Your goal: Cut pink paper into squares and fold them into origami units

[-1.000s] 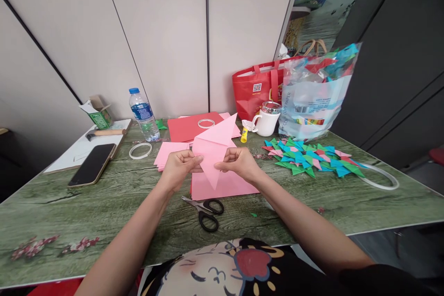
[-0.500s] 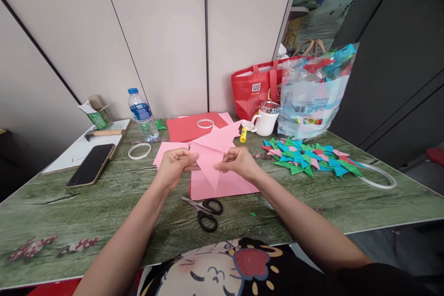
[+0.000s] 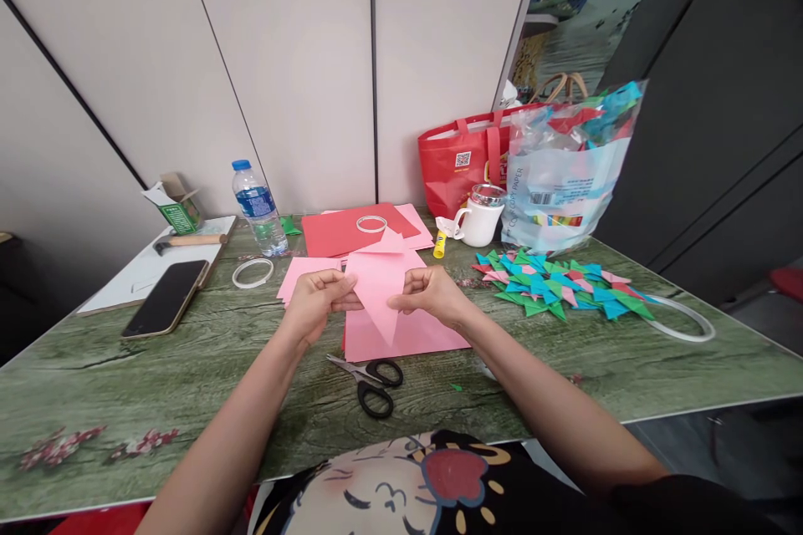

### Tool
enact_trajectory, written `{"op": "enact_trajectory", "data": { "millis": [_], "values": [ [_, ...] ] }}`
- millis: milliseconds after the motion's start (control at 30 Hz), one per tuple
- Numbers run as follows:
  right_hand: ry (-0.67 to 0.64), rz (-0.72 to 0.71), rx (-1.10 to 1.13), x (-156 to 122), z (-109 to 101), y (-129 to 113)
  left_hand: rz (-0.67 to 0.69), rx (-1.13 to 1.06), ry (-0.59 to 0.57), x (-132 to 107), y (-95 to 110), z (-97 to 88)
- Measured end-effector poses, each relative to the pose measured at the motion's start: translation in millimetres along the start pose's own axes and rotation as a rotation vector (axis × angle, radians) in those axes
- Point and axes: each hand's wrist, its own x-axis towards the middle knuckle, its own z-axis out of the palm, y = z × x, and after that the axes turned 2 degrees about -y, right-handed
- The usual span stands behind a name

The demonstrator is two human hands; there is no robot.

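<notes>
A sheet of pink paper (image 3: 381, 288) is held up between my two hands, its lower end coming to a point and its upper part creased. My left hand (image 3: 319, 301) pinches the left edge between thumb and fingers. On the right edge, my right hand (image 3: 430, 297) grips the same way. Beneath the held sheet lies a stack of pink paper (image 3: 432, 336) with red showing at its edge. Black-handled scissors (image 3: 370, 383) rest just in front of the stack, blades pointing left.
Left stand a water bottle (image 3: 256, 209), a tape roll (image 3: 252, 272), a phone (image 3: 166, 298) and a hammer (image 3: 191, 241). Behind lies red paper (image 3: 332, 230). Right are a glue stick (image 3: 440, 246), a white mug (image 3: 483, 217), folded paper pieces (image 3: 552, 284) and a plastic bag (image 3: 558, 184).
The upper part of the pink paper, which stretched out to the upper right, now stands shorter and more upright. Both hands keep their hold in nearly the same place.
</notes>
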Motion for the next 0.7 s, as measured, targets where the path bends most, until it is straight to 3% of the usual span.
{"op": "enact_trajectory", "data": {
  "millis": [300,467,700],
  "values": [
    [-0.027,0.02,0.016,3.5,-5.7,3.5,0.084,0.025,-0.003,-0.4,0.0,3.3],
    [-0.069,0.02,0.005,3.2,-6.3,4.4,0.018,0.064,-0.121,0.8,-9.4,6.1],
    [-0.061,0.007,0.016,2.1,-1.2,4.9,0.037,0.072,-0.111,2.0,-18.6,10.0]
  ]
}}
